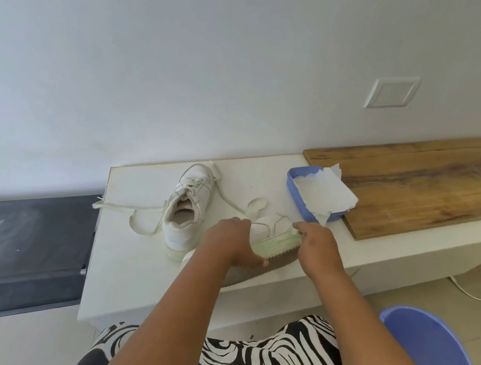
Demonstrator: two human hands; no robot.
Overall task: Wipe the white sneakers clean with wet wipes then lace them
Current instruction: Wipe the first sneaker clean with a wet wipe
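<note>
**Wiping stage in hand: second sneaker held on its side**

The white bench (136,263) carried both sneakers. One sneaker (185,208) stood upright near the wall, laces trailing loose. The other sneaker (268,235) lay tilted at the front edge, sole toward the camera. The left hand (231,241) grasped its heel end, fingers curled round it. The right hand (317,246) worked at the toe edge, fingers bent; whether they held a wipe could not be told. The blue tray (296,185) of wipes (323,193) stood just beside. Judged: wiping unfinished; next comes turning the shoe, then lacing.
</note>
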